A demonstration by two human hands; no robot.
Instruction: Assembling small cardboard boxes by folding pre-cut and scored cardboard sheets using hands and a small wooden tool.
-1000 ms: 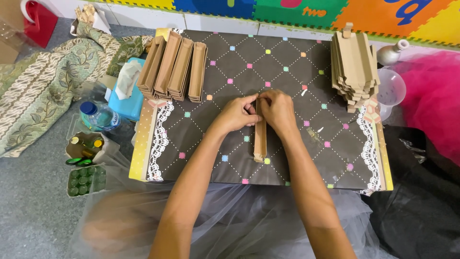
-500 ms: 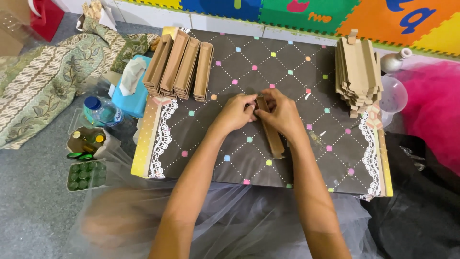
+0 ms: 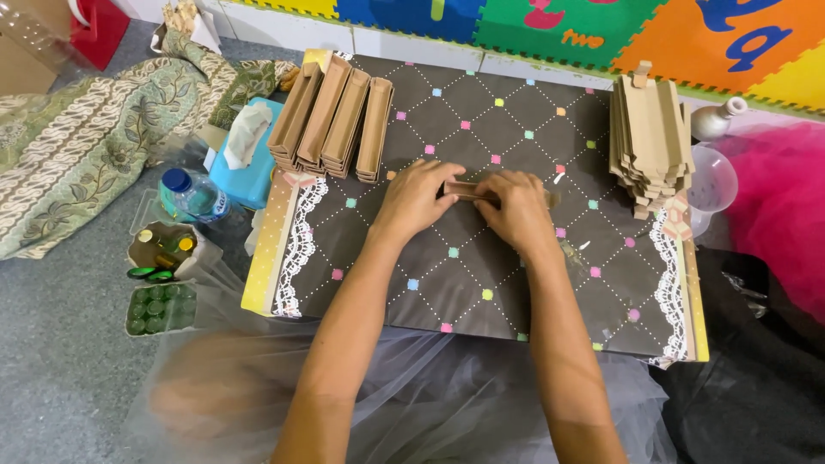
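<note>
Now the narrow brown cardboard box (image 3: 471,191) lies crosswise rather than pointing toward the person, left hand (image 3: 418,199) and right hand (image 3: 516,210) pinching its ends above the surface (image 3: 481,283), folding apparently continuing.

A single head-worn camera is looking steeply down from above the person's own body, so both forearms are entering from the bottom edge and reaching away from the lens. It is facing forward over a low dark table (image 3: 481,283), which is filling the centre of the frame, and is taking in the coloured foam mat (image 3: 601,34) running along the top edge. It is sitting fairly close: the table is spanning most of the width, while floor is showing at the left side and fabric at the right. The left hand (image 3: 417,196) and right hand (image 3: 516,206) are lying near mid-frame. No second view is sharing the scene.
</note>
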